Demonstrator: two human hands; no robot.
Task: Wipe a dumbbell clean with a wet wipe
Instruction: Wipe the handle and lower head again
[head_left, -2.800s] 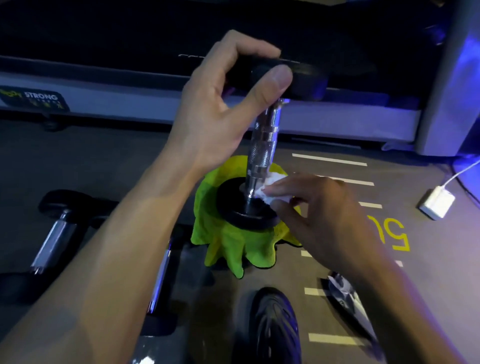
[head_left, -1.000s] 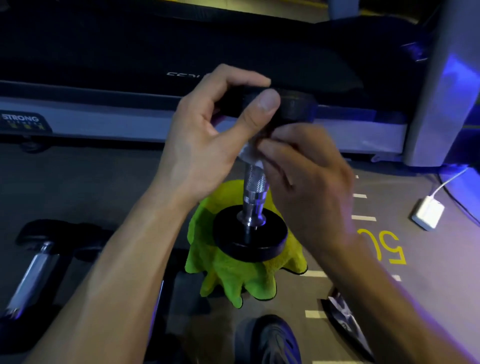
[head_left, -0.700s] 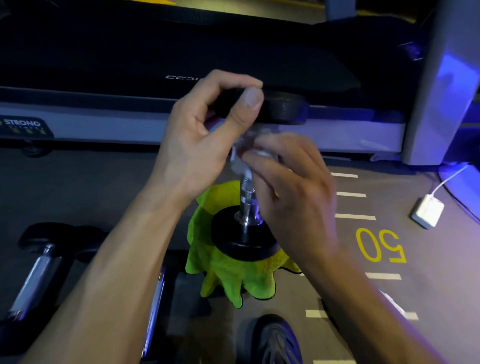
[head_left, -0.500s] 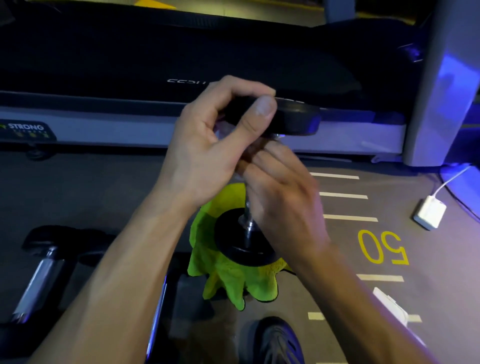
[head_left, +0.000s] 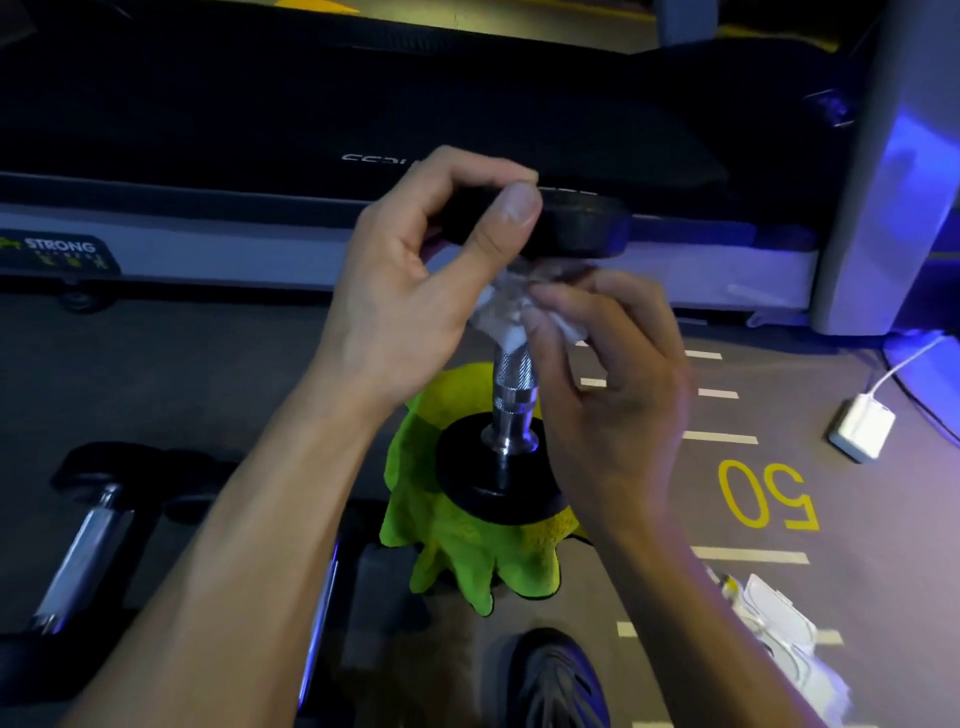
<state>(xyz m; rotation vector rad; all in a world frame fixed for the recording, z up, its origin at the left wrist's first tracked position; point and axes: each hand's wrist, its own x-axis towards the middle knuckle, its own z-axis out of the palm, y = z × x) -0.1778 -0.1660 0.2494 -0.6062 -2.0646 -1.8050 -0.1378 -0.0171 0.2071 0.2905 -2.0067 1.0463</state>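
Two spare dumbbells (head_left: 88, 540) lie on the floor (head_left: 208, 374) at my far left, chrome handles catching the light, the second one partly behind my left forearm. Far behind them runs a treadmill (head_left: 363, 104) with a "STRONG" label at its left end.

My left hand (head_left: 410, 291) sits near the middle, thumb and curled fingers pinching the rim of the upper black plate, holding the dumbbell (head_left: 511, 395) upright. Its lower plate rests on a green cloth (head_left: 447, 561) spread on the floor, and the knurled chrome handle stands between the two plates.

Just right of that, the wipe (head_left: 506, 317) is bunched white around the top of the handle, directly under the upper plate. My right hand (head_left: 618, 395) pinches it there: fingertips pressed together against the wipe, touching the handle through it. I cannot tell where the right thumb lies; it is hidden behind the wipe and handle.

Near the bottom edge, a dark shoe (head_left: 556, 686) points up at the cloth. Right of my forearm, white packets (head_left: 784, 644) lie on the floor beside dashed white lines and a yellow "50". At the far right, a white charger (head_left: 862, 428) with its cable sits well apart from everything else.
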